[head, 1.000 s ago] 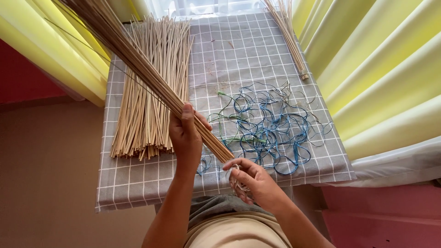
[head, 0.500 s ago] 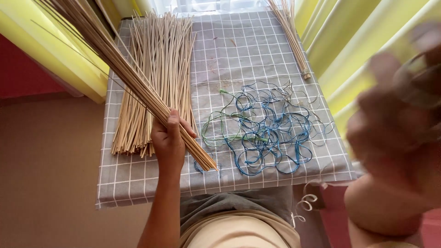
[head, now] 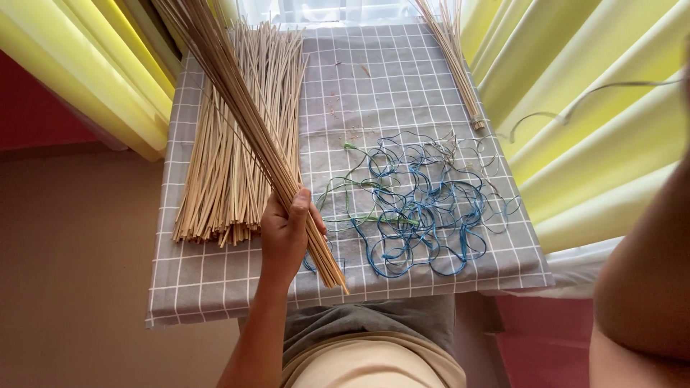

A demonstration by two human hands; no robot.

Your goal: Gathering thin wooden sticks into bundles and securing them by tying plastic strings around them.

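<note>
Your left hand [head: 284, 241] clenched stick bundle [head: 244, 122] near table [head: 215, 287] front edge; grip stayed low, firm. Right hand's state: cannot tell. Blue cords [head: 417, 208] lay alongside.

A small table [head: 215, 287] is covered by a grey cloth [head: 374, 79] checked in white, on which a loose pile of pale reed sticks [head: 230, 165] is laid at the left, a tangle of blue and green cords [head: 413, 208] in the middle, and a thin stick bundle [head: 453, 57] at the far right.
</note>
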